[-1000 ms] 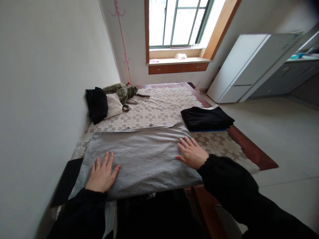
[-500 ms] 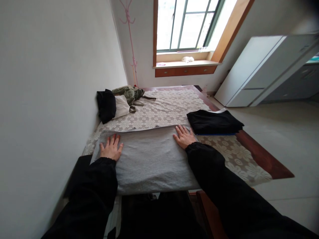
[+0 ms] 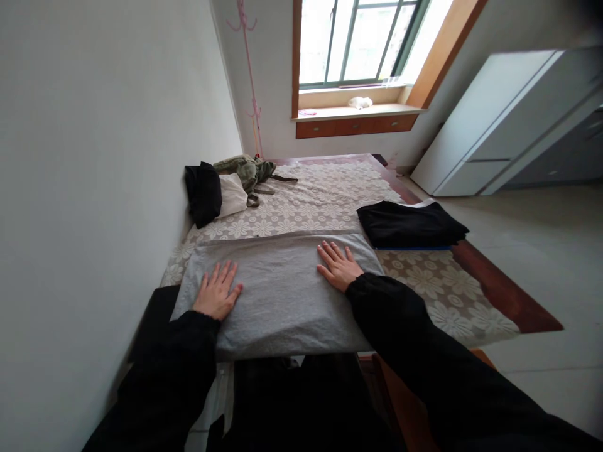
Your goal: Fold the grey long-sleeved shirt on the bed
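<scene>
Both hands slid nearer; grey cloth [image 3: 277,289] flattened

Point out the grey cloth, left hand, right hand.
grey cloth [image 3: 282,295], head view, bare middle between the hands.
left hand [image 3: 217,294], head view, back of hand.
right hand [image 3: 338,267], head view, back of hand.

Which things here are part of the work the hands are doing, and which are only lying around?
In the work:
left hand, flat on the grey cloth
right hand, flat on the same cloth

Lying about:
folded black garment
black and white bundle
green bag
floral bed cover
</scene>
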Available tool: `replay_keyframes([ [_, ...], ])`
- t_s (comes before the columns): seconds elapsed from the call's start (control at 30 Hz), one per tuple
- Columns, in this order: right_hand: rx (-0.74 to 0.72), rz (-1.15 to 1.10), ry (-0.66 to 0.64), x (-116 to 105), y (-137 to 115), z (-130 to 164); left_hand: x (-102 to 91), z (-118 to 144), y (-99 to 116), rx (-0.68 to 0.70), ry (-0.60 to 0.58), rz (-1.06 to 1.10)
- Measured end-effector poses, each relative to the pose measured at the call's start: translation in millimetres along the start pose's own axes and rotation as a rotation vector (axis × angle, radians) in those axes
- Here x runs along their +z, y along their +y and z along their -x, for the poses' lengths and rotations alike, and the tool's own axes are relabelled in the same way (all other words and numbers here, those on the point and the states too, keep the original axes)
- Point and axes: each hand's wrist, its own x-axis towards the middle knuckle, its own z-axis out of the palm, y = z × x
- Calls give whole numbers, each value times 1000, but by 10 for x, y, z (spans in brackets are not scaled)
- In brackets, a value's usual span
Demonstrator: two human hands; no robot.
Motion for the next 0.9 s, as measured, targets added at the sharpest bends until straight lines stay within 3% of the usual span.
replay_keyframes([
  [0.07, 10, 6, 1, 18, -8, 283, 46, 408, -37, 31, 22, -9],
  [0.13, -84, -25, 19, 78, -239, 638, 137, 813, 62, 24, 113, -15],
  [0.27, -332, -170, 81, 222, -1142, 1154, 375, 1345, 395, -68, 238, 11],
  [0.4, -510, -320, 133, 275, -2000, 1141, 542, 1472, 441, -167, 298, 23],
  [0.57, -699, -393, 173, 294, -2602, 923, 502, 1382, 70, -272, 443, 29],
  [0.67, -715, -401, 212, 345, -2721, 874, 468, 1330, -118, -277, 516, 53],
  [0.73, -710, -420, 239, 381, -2658, 877, 493, 1325, -193, -257, 539, 57],
  [0.8, -675, -449, 270, 406, -2462, 909, 554, 1333, -251, -220, 556, 65],
  [0.9, -544, -440, 320, 400, -1947, 1023, 665, 1320, -350, -187, 639, 62],
])
